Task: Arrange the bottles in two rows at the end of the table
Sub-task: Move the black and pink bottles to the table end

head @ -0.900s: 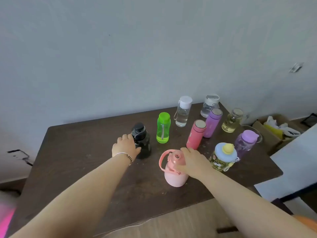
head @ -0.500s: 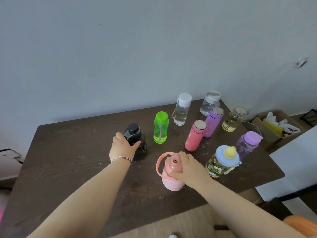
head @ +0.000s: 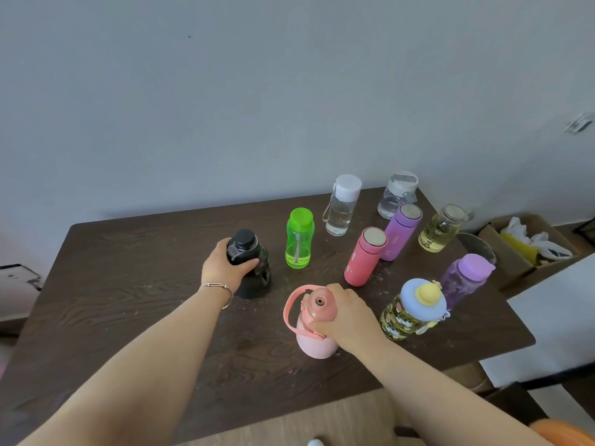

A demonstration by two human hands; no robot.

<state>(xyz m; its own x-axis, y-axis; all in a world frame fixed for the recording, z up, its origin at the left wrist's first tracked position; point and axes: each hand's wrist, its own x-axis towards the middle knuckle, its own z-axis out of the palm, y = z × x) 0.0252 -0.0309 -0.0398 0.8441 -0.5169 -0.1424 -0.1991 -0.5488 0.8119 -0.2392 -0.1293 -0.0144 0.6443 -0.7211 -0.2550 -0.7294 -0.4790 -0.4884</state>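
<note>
My left hand [head: 225,265] grips the neck of a black bottle [head: 256,278] standing mid-table. My right hand [head: 349,313] is closed on the lid of a pink jug with a loop handle [head: 310,333] near the front. Behind them stand a green bottle [head: 298,239], a clear bottle with a white cap [head: 341,206], a clear grey-lidded jug [head: 397,194], a purple flask [head: 401,231], a pink flask [head: 363,255], a yellowish glass jar [head: 441,231], a purple translucent bottle [head: 465,280] and a patterned bottle with a blue lid [head: 410,310].
The dark wooden table [head: 128,284] stands against a grey wall. A cardboard box with bags [head: 531,243] sits on the floor to the right, beside a white surface [head: 553,317]. A round bin rim [head: 476,246] shows behind the table's right edge.
My left hand has closed further around the black bottle's neck. My right hand keeps hold of the pink jug. The camera has shifted slightly.
</note>
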